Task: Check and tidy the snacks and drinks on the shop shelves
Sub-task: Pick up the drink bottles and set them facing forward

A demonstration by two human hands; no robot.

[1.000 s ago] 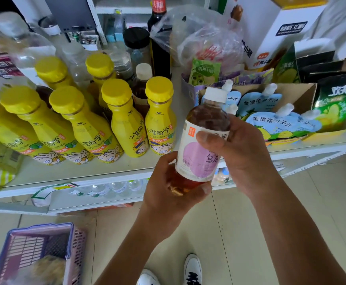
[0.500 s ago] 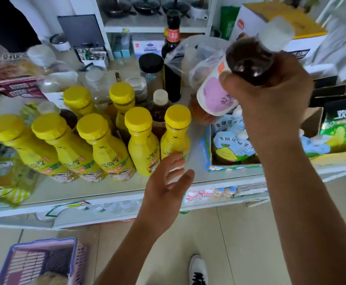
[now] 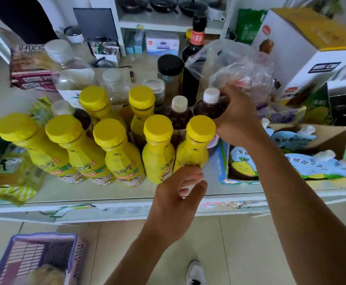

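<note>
Shelf (image 3: 106, 194), white and crowded with drinks and snacks, ran across the whole view. Floor of pale tiles below it.

White carton (image 3: 304, 52) with a yellow top stood at back right. A crumpled clear plastic bag (image 3: 236, 64) sat just left of it.

An open cardboard box (image 3: 332, 136) stood at the right front of the shelf, holding blue spouted pouches (image 3: 320, 167) with lemon pictures. A purple basket (image 3: 44, 236) stood on the floor at lower left, contents blurred.

Yellow-green snack packets (image 3: 9, 177) lay flat at the far left of the shelf.

Yellow bottles (image 3: 118, 155): five in a front row, touching or nearly so, all with yellow caps. Two more stood behind them. Tall dark sauce bottle (image 3: 194, 58) with a red neck label stood upright further back, with a black-lidded jar (image 3: 170, 70) just beside it on the left.

Right hand (image 3: 238, 118) reached in over the cardboard box. Its grip was closed round the shoulder of a brown bottle (image 3: 210, 105), just under that bottle's white cap. The brown bottle was upright, directly behind the rightmost yellow bottle (image 3: 190, 153) and just right of a second brown bottle (image 3: 179, 114), also white-capped. Its base was hidden, so I could not tell if it rested on the shelf.

Left hand (image 3: 178, 200) hovered at the shelf's front edge. Grip wide, fingers loose and spread, holding nothing. Fingertips overlapped the foot of the rightmost yellow bottle; contact could not be told.

One white shoe (image 3: 195, 272) showed at the bottom edge.
</note>
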